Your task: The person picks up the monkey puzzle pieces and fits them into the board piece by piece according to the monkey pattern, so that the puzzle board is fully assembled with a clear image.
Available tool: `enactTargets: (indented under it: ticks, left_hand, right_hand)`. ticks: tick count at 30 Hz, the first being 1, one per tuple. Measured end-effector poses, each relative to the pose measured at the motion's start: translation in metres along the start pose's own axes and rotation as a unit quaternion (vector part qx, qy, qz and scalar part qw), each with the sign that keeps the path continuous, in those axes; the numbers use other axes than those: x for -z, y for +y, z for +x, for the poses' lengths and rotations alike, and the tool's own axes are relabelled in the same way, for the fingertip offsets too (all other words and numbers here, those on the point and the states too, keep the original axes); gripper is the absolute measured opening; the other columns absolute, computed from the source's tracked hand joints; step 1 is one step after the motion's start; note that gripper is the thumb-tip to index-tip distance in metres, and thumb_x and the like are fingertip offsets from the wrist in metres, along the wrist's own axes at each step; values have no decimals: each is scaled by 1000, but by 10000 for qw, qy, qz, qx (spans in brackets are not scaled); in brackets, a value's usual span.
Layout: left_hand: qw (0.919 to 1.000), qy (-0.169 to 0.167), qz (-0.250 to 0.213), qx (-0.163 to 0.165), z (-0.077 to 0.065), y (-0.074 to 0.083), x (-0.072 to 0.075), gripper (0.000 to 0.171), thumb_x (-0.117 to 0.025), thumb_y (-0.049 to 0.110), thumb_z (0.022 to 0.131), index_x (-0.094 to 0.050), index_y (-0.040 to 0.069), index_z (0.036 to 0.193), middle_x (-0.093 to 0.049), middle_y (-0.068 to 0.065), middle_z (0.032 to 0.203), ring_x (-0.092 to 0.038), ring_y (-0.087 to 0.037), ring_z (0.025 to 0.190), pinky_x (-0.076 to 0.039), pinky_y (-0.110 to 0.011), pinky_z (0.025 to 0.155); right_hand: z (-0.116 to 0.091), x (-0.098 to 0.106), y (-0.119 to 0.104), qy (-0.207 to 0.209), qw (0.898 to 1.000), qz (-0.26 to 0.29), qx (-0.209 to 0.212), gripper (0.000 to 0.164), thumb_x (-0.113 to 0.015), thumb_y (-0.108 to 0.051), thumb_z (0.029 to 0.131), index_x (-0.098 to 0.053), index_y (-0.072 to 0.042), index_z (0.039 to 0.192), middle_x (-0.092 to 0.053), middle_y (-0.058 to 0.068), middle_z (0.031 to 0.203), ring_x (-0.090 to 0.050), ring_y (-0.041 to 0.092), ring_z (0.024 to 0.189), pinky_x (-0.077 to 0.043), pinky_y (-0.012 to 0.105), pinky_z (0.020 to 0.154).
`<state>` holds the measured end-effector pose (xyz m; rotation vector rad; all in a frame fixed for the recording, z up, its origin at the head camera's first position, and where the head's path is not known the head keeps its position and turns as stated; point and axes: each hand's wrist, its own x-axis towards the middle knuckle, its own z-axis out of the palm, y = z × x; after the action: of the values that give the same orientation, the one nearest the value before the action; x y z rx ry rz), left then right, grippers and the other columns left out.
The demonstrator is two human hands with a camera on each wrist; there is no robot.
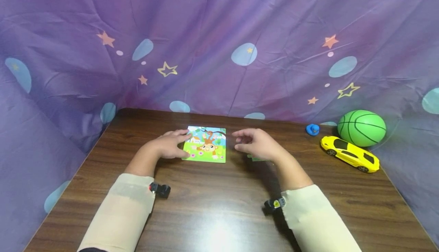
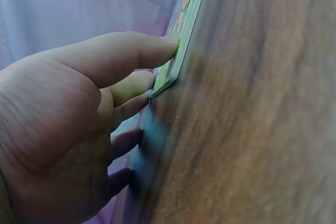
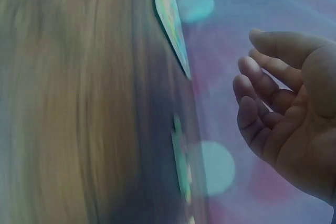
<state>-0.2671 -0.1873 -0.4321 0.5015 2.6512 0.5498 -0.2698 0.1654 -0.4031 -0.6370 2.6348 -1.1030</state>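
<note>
A square picture puzzle [image 1: 209, 151] of a hanging monkey lies flat on the wooden table. At its left edge my left hand [image 1: 168, 144] rests with fingers spread; in the left wrist view the straight thumb presses near a corner of the puzzle [image 2: 185, 27]. To the right of the puzzle, my right hand [image 1: 258, 144] hovers over the table with loosely bent fingers and nothing between them. Partly hidden beneath it lies a green puzzle piece [image 1: 258, 158]. The right wrist view shows that piece [image 3: 180, 163] on the table, apart from the hand [image 3: 294, 98].
At the table's right side stand a small blue rubber duck [image 1: 312, 129], a green ball [image 1: 361, 128] with black lines and a yellow toy car [image 1: 350, 154]. A purple curtain [image 1: 212, 54] hangs behind the table [image 1: 205, 195].
</note>
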Motion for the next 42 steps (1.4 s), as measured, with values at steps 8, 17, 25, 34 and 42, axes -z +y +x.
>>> enactTargets:
  ticks: [8, 17, 25, 34, 42]
  left_hand:
    - [10000, 12, -29, 21, 1, 0, 0, 89, -69, 51, 95, -29, 24, 171, -16, -6, 182, -13, -48, 166, -13, -75, 131]
    - [9999, -6, -107, 68, 0, 0, 0, 90, -70, 50, 95, -30, 24, 171, -17, -6, 182, -12, -48, 166, -13, -75, 131]
    - [9999, -8, -85, 61, 0, -1, 0, 90, -70, 50, 94, -29, 24, 171, -16, -6, 182, -12, -49, 166, -13, -76, 130]
    - [9998, -18, -154, 91, -1, -1, 0, 91, -71, 49, 94, -29, 25, 171, -15, -5, 182, -11, -48, 167, -11, -76, 130]
    - [9999, 11, -106, 43, 1, -1, 0, 91, -71, 50, 94, -30, 24, 171, -17, -6, 182, -12, -49, 166, -12, -76, 130]
  right_hand:
    - [-25, 34, 25, 71, 9994, -62, -347, 45, -77, -23, 99, -69, -12, 141, -74, 9, 117, -73, 18, 93, -61, 30, 70]
    - [-34, 37, 47, 225, 9973, 23, -701, 50, -80, -24, 96, -68, -7, 141, -75, 13, 121, -69, 18, 100, -59, 27, 75]
    - [-30, 34, 61, -273, 9971, -529, -465, 55, -85, -21, 91, -68, -2, 140, -76, 17, 129, -72, 26, 109, -61, 38, 92]
    - [-26, 31, 69, -522, 9941, -922, -237, 53, -88, -19, 86, -71, -2, 133, -78, 13, 120, -70, 21, 99, -59, 33, 83]
    - [-25, 28, 71, -521, 9945, -844, -321, 54, -88, -11, 83, -71, 0, 133, -75, 13, 113, -67, 20, 97, -56, 32, 84]
